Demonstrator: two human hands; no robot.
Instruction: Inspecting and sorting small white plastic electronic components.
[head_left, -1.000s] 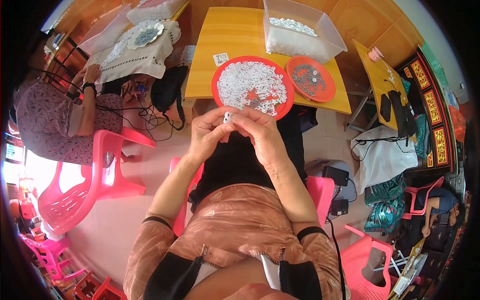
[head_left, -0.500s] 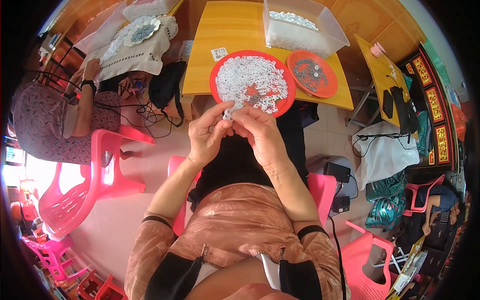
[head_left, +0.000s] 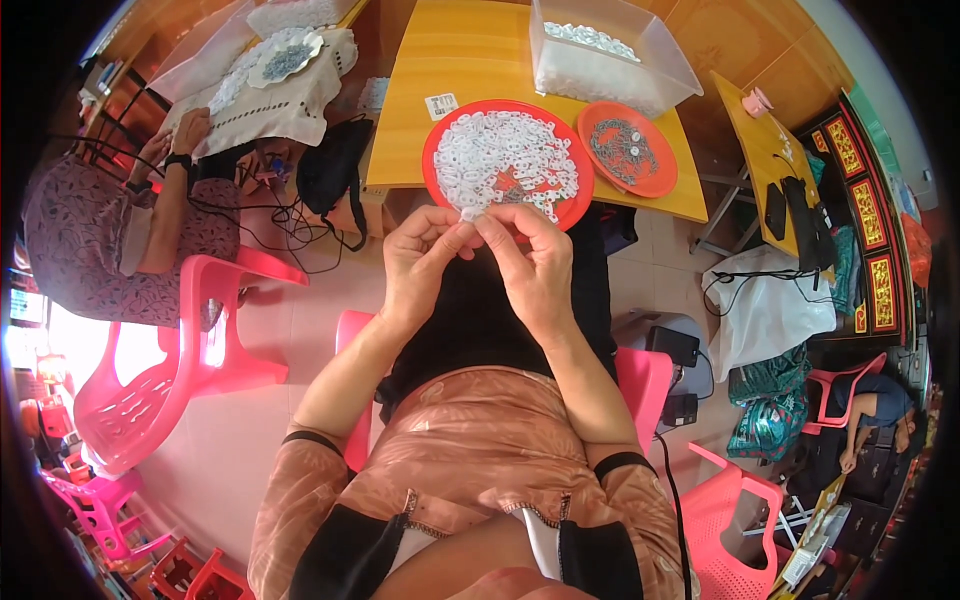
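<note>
My left hand and my right hand meet at the fingertips in front of the near rim of a red plate. Both pinch one small white plastic piece, mostly covered by the thumbs and fingers. Its exact kind is too small to make out. The red plate holds a heap of small white plastic pieces with holes, and a few grey metal bits among them. To its right, an orange-red plate carries a pile of small grey metal parts.
A clear plastic bin of white pieces stands at the back of the yellow table. At left another person works at a cloth-covered table. Pink chairs stand left and right. A white bag lies at right.
My hands have turned so that both thumbs now press together on the white piece, and they moved slightly right. The left-hand person's hand shifted a little.
</note>
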